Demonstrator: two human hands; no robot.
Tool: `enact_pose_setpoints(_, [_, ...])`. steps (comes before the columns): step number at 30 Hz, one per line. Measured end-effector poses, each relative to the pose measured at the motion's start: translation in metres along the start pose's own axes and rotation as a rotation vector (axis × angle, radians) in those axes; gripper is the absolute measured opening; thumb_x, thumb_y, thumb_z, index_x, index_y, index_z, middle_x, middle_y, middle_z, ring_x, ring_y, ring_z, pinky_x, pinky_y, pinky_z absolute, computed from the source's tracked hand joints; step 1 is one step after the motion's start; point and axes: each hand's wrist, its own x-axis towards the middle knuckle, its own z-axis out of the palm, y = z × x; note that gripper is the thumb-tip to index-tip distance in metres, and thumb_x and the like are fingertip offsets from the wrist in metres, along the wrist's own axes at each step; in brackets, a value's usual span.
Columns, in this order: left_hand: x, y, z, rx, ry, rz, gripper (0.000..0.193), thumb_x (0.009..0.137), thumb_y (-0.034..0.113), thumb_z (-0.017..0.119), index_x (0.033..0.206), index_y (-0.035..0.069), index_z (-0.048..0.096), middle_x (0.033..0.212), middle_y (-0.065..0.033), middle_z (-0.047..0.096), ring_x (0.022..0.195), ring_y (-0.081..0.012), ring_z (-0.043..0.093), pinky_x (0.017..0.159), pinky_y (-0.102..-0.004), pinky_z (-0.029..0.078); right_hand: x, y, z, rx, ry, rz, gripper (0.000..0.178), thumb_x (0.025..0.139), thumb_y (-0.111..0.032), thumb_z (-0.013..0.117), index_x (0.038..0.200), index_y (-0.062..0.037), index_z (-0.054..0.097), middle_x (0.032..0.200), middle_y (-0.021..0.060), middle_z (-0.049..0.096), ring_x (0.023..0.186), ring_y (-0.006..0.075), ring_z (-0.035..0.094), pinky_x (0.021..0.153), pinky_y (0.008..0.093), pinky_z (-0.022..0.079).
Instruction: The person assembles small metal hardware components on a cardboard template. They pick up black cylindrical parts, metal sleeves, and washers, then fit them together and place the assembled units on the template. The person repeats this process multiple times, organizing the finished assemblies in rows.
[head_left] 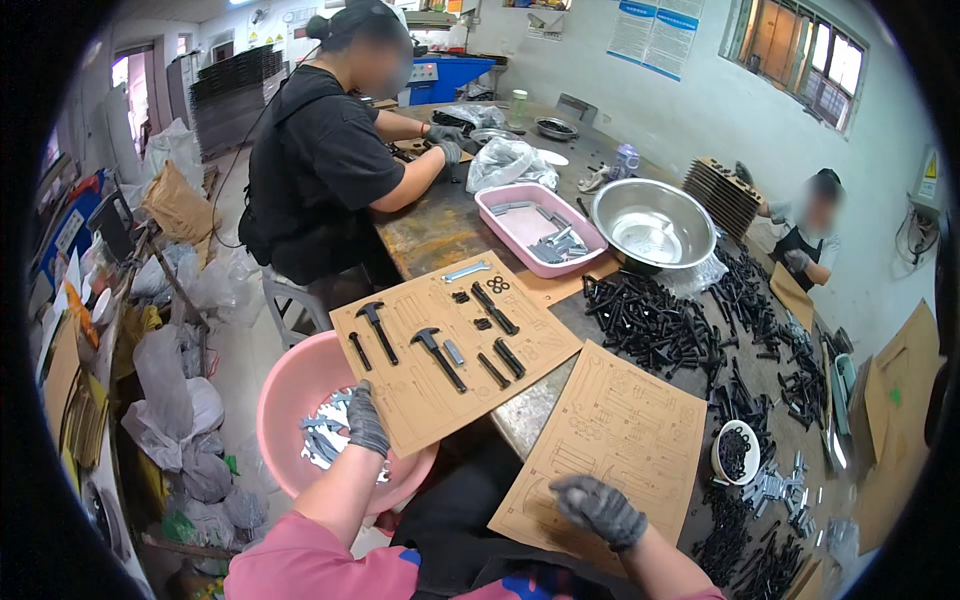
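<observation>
My left hand (pixel 368 424), in a grey glove, grips the left edge of a brown cardboard sheet (pixel 420 400). The sheet juts past the table over a pink basin (pixel 285 420) of wrenches (pixel 325 430). On it lie two black hammers (pixel 435 358), a blue-grey wrench (pixel 466 271), black rings (pixel 497 284), black bolt-like rods (pixel 494 371) and a small grey bar (pixel 454 352). My right hand (pixel 603 510), also gloved, hovers over or rests on a second printed cardboard sheet (pixel 630 430). Its fingers are loosely bent and apart, with nothing visible in them.
Black bolts (pixel 650 325) are heaped on the table's right side, near a white cup of rings (pixel 736 452) and metal pieces (pixel 780 487). A pink tray (pixel 490 210) and steel bowl (pixel 655 225) stand beyond. Two co-workers (pixel 320 160) work at the table; plastic bags lie left.
</observation>
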Motion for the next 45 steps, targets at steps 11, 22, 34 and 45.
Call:
enact_pose_setpoints(11, [0.119,0.046,-0.027,0.269,0.144,0.117,0.043,0.085,0.039,0.046,0.113,0.006,0.052,0.105,-0.0129,0.058,0.088,-0.0298,0.059,0.077,-0.0419,0.049,-0.134,0.084,0.002,0.192,0.267,0.202,0.023,0.083,-0.012,0.05,0.103,-0.0022,0.056,0.084,0.0093,0.059,0.07,0.0152,0.054,0.063,0.025,0.044])
enact_pose_setpoints(22, [0.151,0.066,-0.033,0.268,0.026,0.146,0.047,0.086,0.044,0.043,0.118,0.01,0.047,0.114,-0.0111,0.054,0.1,-0.0306,0.053,0.086,-0.0446,0.044,-0.162,0.108,0.019,0.147,0.413,0.136,0.024,0.083,-0.013,0.05,0.103,-0.0023,0.057,0.083,0.0098,0.06,0.07,0.0157,0.055,0.063,0.0257,0.044])
enact_pose_setpoints(34, [0.068,0.102,-0.089,0.464,0.41,0.359,0.049,0.083,0.043,0.05,0.119,0.011,0.042,0.109,-0.0095,0.052,0.079,-0.0191,0.053,0.052,-0.0259,0.042,-0.178,0.123,0.018,-0.021,0.387,0.055,0.024,0.083,-0.013,0.05,0.103,-0.0025,0.057,0.082,0.0102,0.06,0.07,0.0163,0.056,0.064,0.0265,0.045])
enact_pose_setpoints(45, [0.008,0.107,-0.113,0.386,0.401,0.42,0.014,0.084,0.025,0.045,0.073,0.017,0.041,0.058,0.0006,0.038,0.044,-0.0137,0.035,0.036,-0.0264,0.026,-0.216,0.12,0.036,-0.386,0.402,0.074,0.024,0.082,-0.013,0.05,0.103,-0.0026,0.057,0.081,0.0106,0.06,0.071,0.0169,0.057,0.064,0.0272,0.045])
